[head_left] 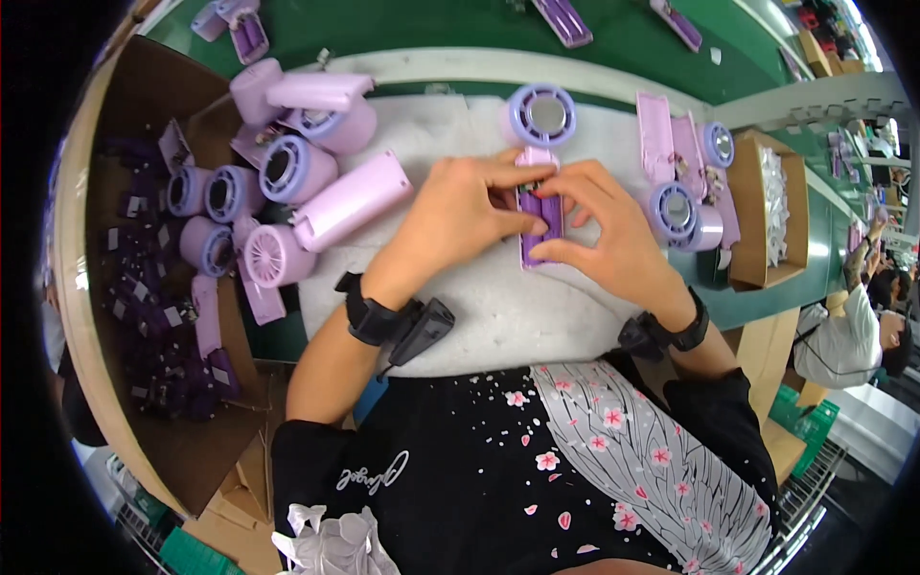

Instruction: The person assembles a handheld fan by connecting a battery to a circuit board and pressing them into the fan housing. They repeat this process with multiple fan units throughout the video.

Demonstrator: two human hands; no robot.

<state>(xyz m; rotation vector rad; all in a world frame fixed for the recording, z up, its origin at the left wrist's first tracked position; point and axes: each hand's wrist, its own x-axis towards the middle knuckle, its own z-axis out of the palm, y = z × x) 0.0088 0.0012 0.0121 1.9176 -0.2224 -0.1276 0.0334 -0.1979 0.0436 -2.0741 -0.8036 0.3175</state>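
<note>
In front of me on the white mat lies a lilac handheld fan (513,117), its round head pointing away from me. Its handle stands uncovered, and purple battery cells (542,217) show inside below a small circuit board. My left hand (460,206) grips the handle's left side, thumb on the cells and fingers near the top. My right hand (613,230) closes on the right side, thumb low on the cells and fingertips by the board. The fingertips partly hide the board and whatever small part they touch.
Several lilac fans (299,168) crowd the left, by a cardboard box (158,441) of purple battery parts. At right lie opened fans (674,211) and a cardboard box (767,273) holding white pieces. Purple parts (565,21) rest on the green conveyor (431,24) beyond. A co-worker (848,335) sits far right.
</note>
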